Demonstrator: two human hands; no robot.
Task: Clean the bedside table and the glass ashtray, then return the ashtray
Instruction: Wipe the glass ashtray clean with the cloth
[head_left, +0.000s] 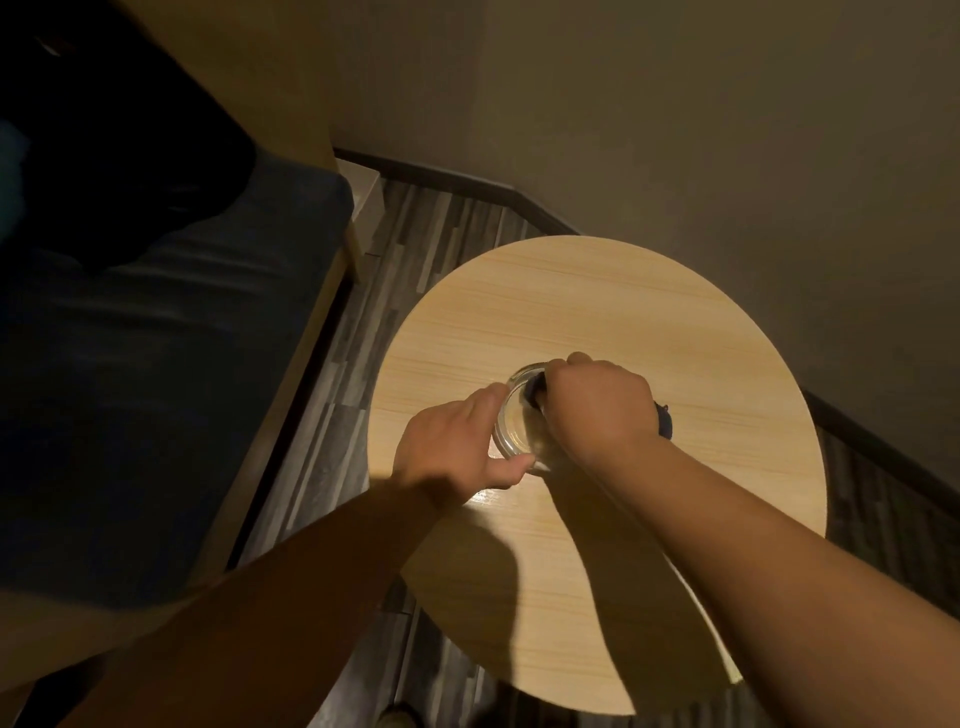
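A round glass ashtray (517, 426) stands near the middle of the round light-wood bedside table (597, 301). My left hand (457, 447) grips its left rim, thumb at the front edge. My right hand (597, 405) is closed around a dark cloth (664, 420) and presses it into the ashtray's right side; a bit of cloth shows at the fingertips inside the bowl and behind the wrist. Much of the ashtray is hidden under my right hand.
A bed with dark blue bedding (156, 338) and a wooden frame lies to the left. Grey plank floor (415, 234) runs between bed and table. Beige walls with a dark baseboard (519, 195) close in behind and to the right.
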